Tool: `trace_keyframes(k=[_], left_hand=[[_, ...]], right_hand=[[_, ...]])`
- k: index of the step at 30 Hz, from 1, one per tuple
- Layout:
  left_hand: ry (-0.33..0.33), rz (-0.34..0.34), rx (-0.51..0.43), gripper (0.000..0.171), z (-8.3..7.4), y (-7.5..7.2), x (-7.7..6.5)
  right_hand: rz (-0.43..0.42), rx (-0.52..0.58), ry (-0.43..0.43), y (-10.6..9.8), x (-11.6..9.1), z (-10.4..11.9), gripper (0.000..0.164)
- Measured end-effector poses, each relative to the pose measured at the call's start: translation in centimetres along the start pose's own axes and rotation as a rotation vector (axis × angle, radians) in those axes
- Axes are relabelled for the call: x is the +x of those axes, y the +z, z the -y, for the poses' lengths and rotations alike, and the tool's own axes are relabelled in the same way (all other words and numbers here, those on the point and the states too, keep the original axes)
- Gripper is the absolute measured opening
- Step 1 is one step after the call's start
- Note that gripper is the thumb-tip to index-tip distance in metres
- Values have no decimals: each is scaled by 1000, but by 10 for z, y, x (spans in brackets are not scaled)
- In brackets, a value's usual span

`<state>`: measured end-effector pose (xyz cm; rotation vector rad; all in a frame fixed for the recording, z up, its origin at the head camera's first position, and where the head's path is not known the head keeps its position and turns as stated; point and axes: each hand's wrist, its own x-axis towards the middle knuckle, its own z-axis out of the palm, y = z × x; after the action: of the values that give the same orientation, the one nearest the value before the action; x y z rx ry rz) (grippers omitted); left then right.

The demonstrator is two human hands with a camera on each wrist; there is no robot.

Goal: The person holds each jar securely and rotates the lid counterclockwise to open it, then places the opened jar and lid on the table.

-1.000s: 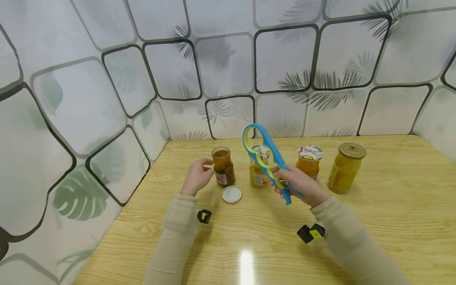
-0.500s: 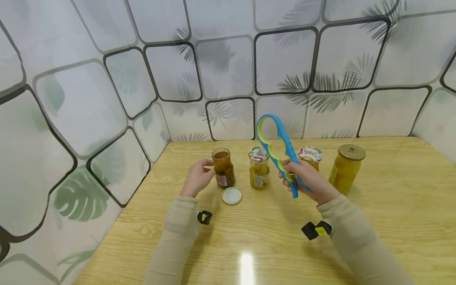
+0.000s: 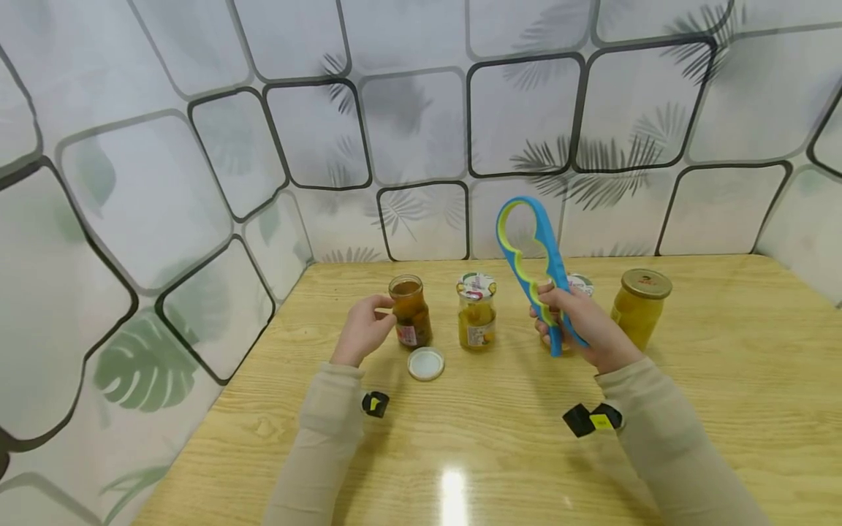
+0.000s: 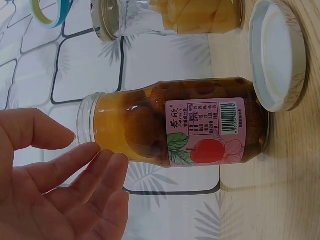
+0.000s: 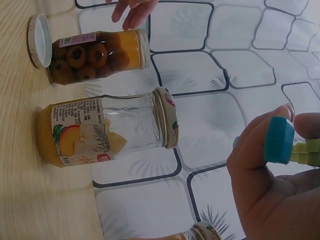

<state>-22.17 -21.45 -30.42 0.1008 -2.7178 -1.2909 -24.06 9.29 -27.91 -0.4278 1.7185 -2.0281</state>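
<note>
In the head view my left hand [image 3: 364, 332] is beside an unlidded glass jar [image 3: 413, 321] of dark round fruit in amber liquid. The left wrist view shows its fingers loosely bent, with fingertips right at the jar's neck [image 4: 112, 120]. A white-lined lid [image 3: 426, 364] lies inner side up in front of that jar. Raised above the table on the right, my right hand [image 3: 585, 321] grips a blue and green jar opener [image 3: 554, 256] by its handles, loop end upward.
A lidded jar of yellow fruit [image 3: 476, 321] stands right of the unlidded one. Another jar's patterned lid [image 3: 580, 285] shows behind my right hand, which hides most of it. A larger gold-lidded jar [image 3: 641, 307] stands farther right. A patterned wall [image 3: 421, 219] backs the table.
My right hand has moved right and slightly up with the jar opener, uncovering the yellow fruit jar and covering the one to its right. The left hand has stayed beside the unlidded jar.
</note>
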Motion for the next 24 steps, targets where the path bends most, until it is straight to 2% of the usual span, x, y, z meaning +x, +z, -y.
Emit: trace_keyframes(k=[6, 17, 24], left_hand=[[14, 2, 6, 33, -1, -1, -1], [32, -5, -1, 31, -1, -6, -1], [38, 9, 5, 32, -3, -5, 0]], right_hand=[[-23, 2, -1, 1, 1, -1, 11], [-58, 118, -5, -3, 2, 2, 11], [-71, 145, -8, -8, 3, 1, 14]])
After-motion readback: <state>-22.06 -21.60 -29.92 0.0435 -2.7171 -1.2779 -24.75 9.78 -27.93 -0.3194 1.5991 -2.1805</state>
